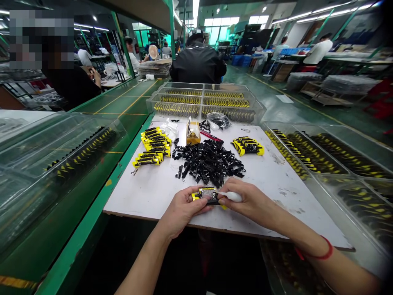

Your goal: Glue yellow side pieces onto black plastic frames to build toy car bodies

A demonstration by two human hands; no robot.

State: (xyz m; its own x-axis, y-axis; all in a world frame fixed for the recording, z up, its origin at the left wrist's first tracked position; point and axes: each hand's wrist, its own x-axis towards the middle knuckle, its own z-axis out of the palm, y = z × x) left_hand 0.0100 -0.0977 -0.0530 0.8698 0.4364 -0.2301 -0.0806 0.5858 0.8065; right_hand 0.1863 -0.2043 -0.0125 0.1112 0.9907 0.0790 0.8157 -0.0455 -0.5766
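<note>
My left hand (183,212) grips a yellow-and-black plastic casing (205,196), probably a utility knife body, low on the white work board (147,200). My right hand (247,199) pinches a small white squeeze bottle (233,196), its thin nozzle touching the casing. Just beyond my hands lies a loose heap of black plastic parts (208,162). Further left stands a stack of yellow-and-black casings (153,145), and a smaller group (247,146) lies to the right. A small cardboard box (193,137) and a plastic bag of black parts (218,121) sit at the far edge.
Clear plastic trays of yellow-and-black items (202,102) stand beyond the board and on both sides. A green conveyor bench (129,106) runs along the left. Several co-workers sit or stand further off, one directly across (198,63).
</note>
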